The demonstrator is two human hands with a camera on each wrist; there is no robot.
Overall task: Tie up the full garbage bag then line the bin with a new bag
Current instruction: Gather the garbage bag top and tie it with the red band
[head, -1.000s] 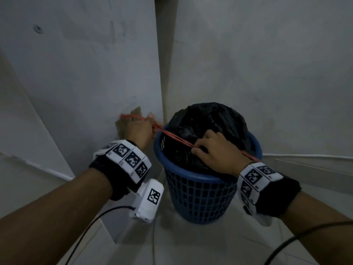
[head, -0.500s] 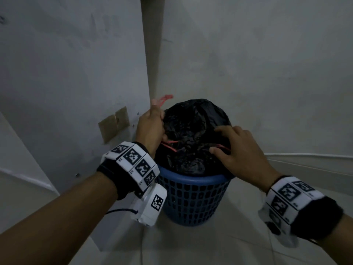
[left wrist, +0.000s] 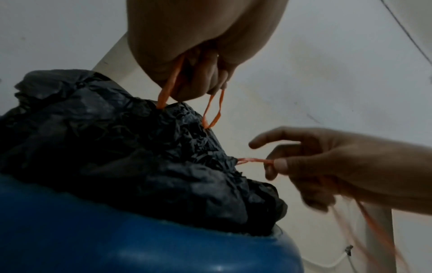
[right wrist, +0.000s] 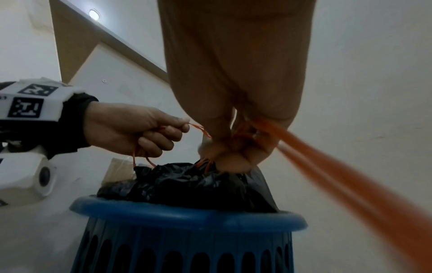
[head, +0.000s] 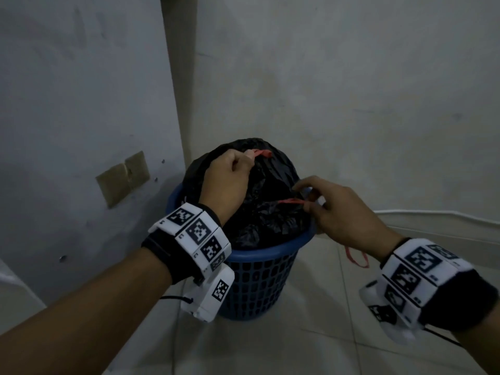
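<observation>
A blue plastic bin (head: 266, 269) with a slotted wall stands on a pale tiled floor (head: 311, 334) in the corner where two grey walls meet. A full black garbage bag (head: 266, 201) sits inside it, its crumpled top bulging above the rim and gathered toward the middle.

The left hand (head: 226, 182) is over the far left part of the bag, fingers curled into a fist around one red drawstring (head: 261, 153). A short loop of that string pokes out past the thumb and forefinger, and in the left wrist view two strands run from the fist down into the bag's plastic. In the right wrist view the same hand (right wrist: 131, 133) shows clenched on the string, with thin loops hanging below the fingers to the bag (right wrist: 187, 182).

The right hand (head: 343, 209) is at the near right edge of the bag, just above the bin's rim. Its thumb and a finger pinch the other red drawstring (head: 290, 201), which stretches nearly level from the gathered plastic to the fingertips; the forefinger sticks out straight above it. More of this string trails from under the palm and hangs as a loop below the wrist, blurred in the wrist views.

Both wrists carry white bands printed with black square markers (head: 198, 230), and a white camera housing (head: 209, 296) hangs under the left wrist. A tan patch (head: 123, 178) is fixed to the left wall, and a thin white cable (head: 433, 215) runs along the base of the right wall
</observation>
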